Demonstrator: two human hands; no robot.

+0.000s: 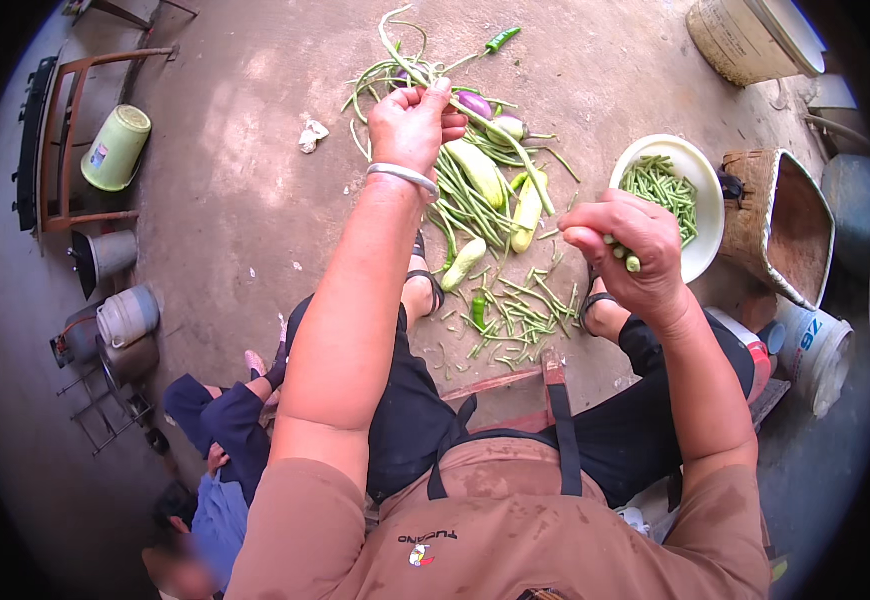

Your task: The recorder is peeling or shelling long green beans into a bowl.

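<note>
My left hand [414, 124], with a silver bangle at the wrist, pinches a long green bean [506, 139] that slants down towards my right hand. My right hand [626, 244] is curled round several short bean pieces [632, 263], their cut ends showing. Beneath the hands, on the concrete floor, lie more long beans [468, 195], pale green cucumbers [528, 214], purple eggplants [474, 103] and a green chili pepper [502, 39]. A white bowl [711, 225] on the right holds cut bean pieces [660, 191]. Bean scraps [521, 319] are strewn between my feet.
A woven basket [750, 214] stands right of the bowl, with a white bucket [814, 352] nearer me and a large tub [735, 37] at the far right. Another person [221, 465] sits at lower left. A green bucket [116, 148] and a wooden frame [74, 142] are at left.
</note>
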